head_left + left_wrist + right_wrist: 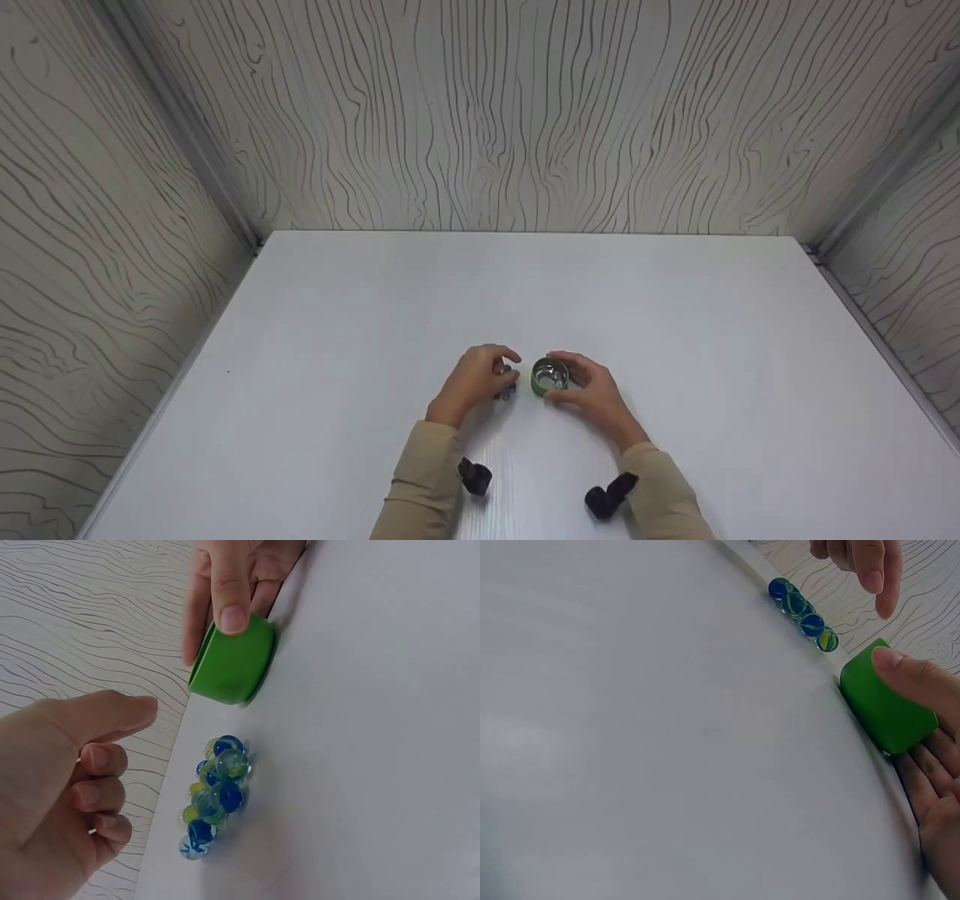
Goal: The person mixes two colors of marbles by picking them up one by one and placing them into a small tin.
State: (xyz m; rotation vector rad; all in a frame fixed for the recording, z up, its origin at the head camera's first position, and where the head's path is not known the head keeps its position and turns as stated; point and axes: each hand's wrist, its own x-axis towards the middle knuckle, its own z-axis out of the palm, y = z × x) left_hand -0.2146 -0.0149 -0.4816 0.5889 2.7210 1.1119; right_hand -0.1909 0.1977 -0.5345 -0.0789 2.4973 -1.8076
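Note:
In the head view my right hand [596,390] holds a small round green cup [538,388] from its right side. The cup stands upright on the white table, its inside shiny and silvery. My right thumb [919,679] lies on the near wall, with the other fingers round the far side. Just left of the cup, a cluster of clear glass marbles [217,791] with blue, yellow and green swirls sits on the table. My left hand [472,381] hovers beside and above them, with loosely bent fingers and nothing held; it partly hides the marbles in the head view.
The white table [337,315] spreads out around both hands. Walls with a wavy wood-grain pattern [487,112] rise behind it and at both sides. A dark wrist camera [475,477] sits by the left sleeve and another camera [609,496] by the right.

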